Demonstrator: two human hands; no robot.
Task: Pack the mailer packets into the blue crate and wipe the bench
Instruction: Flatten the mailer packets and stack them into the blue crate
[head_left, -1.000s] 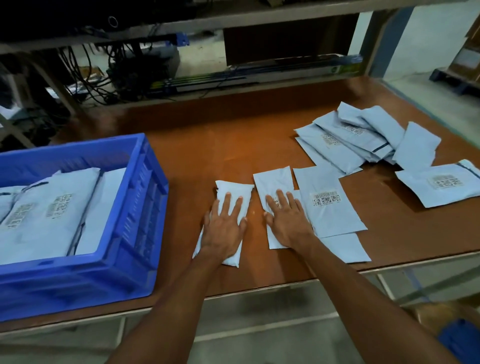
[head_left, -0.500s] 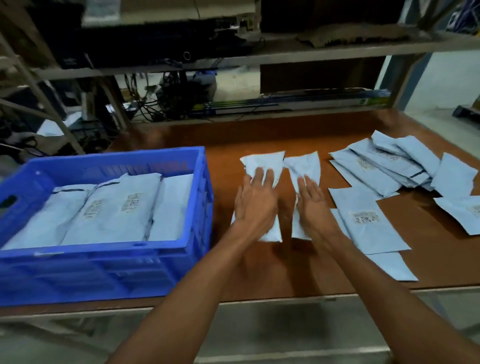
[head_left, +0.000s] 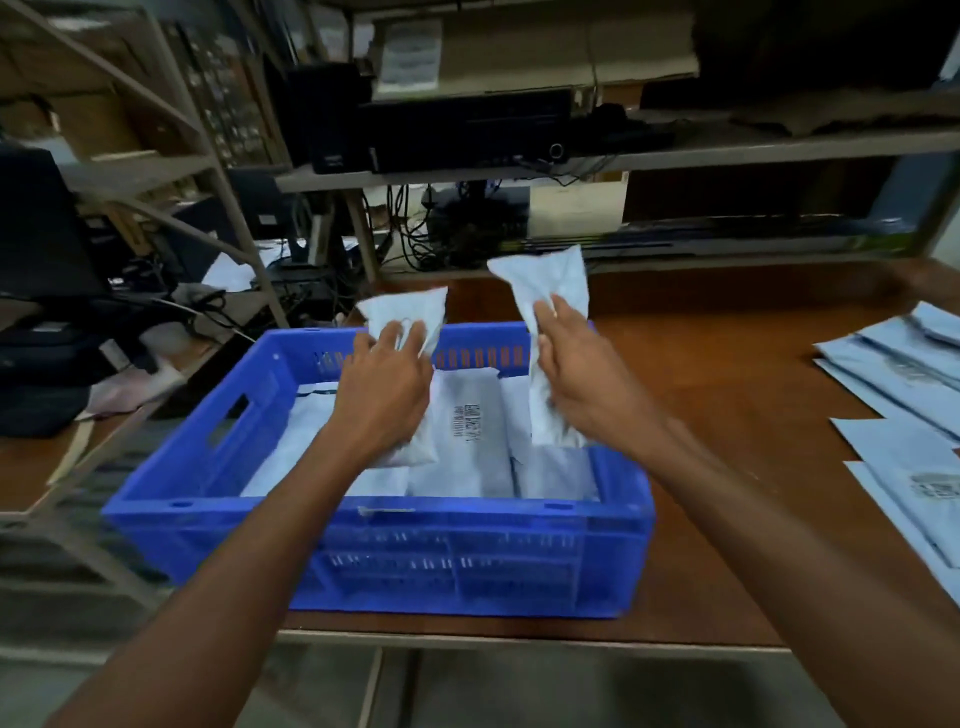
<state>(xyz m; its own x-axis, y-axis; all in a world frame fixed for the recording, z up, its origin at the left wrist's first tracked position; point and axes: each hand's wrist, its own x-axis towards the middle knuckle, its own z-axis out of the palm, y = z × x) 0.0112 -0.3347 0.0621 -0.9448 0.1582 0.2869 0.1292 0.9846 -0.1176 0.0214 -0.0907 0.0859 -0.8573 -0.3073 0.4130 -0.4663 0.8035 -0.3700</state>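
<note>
Left hand (head_left: 384, 395) grips one mailer packet (head_left: 408, 312), fingers curled round it, above the blue crate (head_left: 379, 519). Right hand (head_left: 582, 387), just beside it, pinches a second packet (head_left: 553, 280) upright. Below both hands, packed packets (head_left: 470, 436) lie flat inside the crate. Loose packets (head_left: 893, 374) lie on the bench (head_left: 727, 467), well right of the right hand.

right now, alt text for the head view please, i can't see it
Over a blue crate on a brown bench, the left hand grips a mailer packet and the right hand grips a second packet. Packed packets lie flat in the crate; loose packets lie on the bench to its right.
</note>
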